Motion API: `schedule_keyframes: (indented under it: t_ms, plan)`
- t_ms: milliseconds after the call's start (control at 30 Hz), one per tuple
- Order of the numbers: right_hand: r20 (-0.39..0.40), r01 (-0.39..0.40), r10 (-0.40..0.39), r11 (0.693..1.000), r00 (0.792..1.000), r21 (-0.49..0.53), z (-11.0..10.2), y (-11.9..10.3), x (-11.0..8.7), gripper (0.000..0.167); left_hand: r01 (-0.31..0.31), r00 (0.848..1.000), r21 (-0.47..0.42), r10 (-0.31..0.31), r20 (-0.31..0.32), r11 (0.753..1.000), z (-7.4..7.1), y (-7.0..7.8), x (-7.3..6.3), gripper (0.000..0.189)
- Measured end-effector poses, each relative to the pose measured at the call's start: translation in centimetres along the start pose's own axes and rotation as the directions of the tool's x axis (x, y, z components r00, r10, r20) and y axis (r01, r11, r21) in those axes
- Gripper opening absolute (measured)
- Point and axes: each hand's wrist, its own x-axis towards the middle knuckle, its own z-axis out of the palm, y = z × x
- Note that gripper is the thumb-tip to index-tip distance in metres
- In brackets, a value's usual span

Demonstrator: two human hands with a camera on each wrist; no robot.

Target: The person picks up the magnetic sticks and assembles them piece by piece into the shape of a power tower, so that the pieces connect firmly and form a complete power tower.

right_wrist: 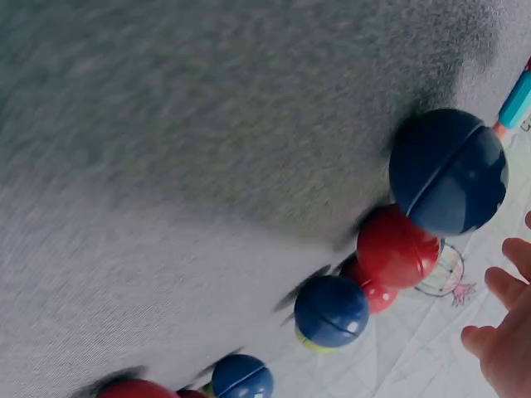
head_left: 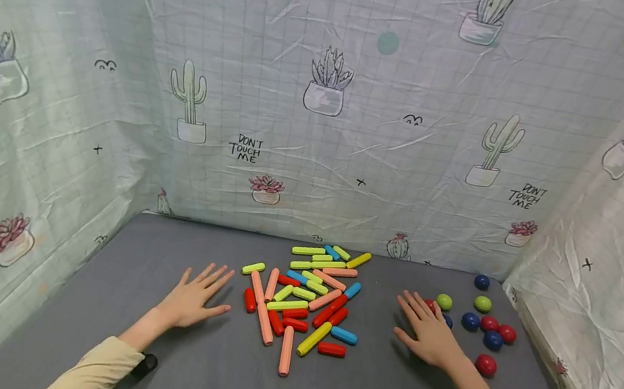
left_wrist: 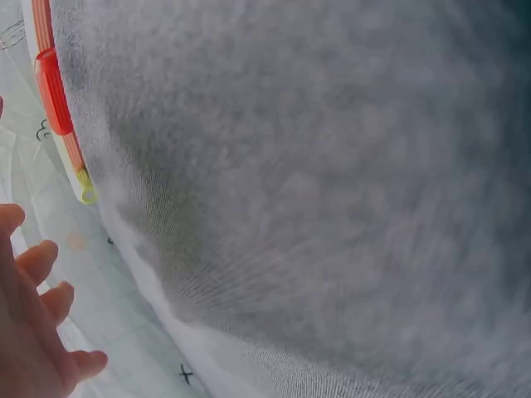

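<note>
My left hand (head_left: 191, 302) is held palm down with fingers spread, left of a loose pile of short ribbed sticks, and holds nothing. Among the pile are a pink stick (head_left: 286, 351), a yellow stick (head_left: 314, 339), a blue stick (head_left: 343, 335), a red stick (head_left: 331, 349) and a light green stick (head_left: 287, 305). My right hand (head_left: 426, 329), fingers also straight and holding nothing, is beside a group of small balls. It partly hides a blue ball and a red ball. In the right wrist view a dark blue ball (right_wrist: 448, 172) appears close to the fingers (right_wrist: 502, 286).
Right of my right hand lie a red ball (head_left: 486, 365), a green ball (head_left: 482, 303) and several others, on the grey cloth tabletop (head_left: 230, 387). A cactus-print curtain (head_left: 322, 134) closes off the back and both sides.
</note>
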Motion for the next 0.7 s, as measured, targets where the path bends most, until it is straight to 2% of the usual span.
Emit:
schedule_keyframes:
  t_ms: [200,433,600,700]
  plan:
    - [0.000,0.013,-0.013,1.000,1.000,0.013,-0.5,0.5,-0.7,0.062,-0.064,0.998,-0.039,0.064,0.006,0.997,-0.1,0.8,-0.1,0.068]
    - [-0.069,0.046,-0.045,0.999,0.997,0.019,-0.5,0.9,-1.5,0.056,-0.142,0.990,-0.080,0.144,0.010,0.987,-0.2,2.8,0.5,0.064]
    - [-0.136,0.058,-0.057,0.998,0.989,0.005,-0.6,1.3,-1.8,0.051,-0.209,0.977,-0.089,0.212,0.024,0.974,-0.4,4.9,1.0,0.061]
    - [-0.181,0.058,-0.059,0.998,0.982,-0.007,-0.7,1.5,-2.0,0.048,-0.269,0.962,-0.086,0.272,0.027,0.959,-0.5,6.4,1.4,0.061]
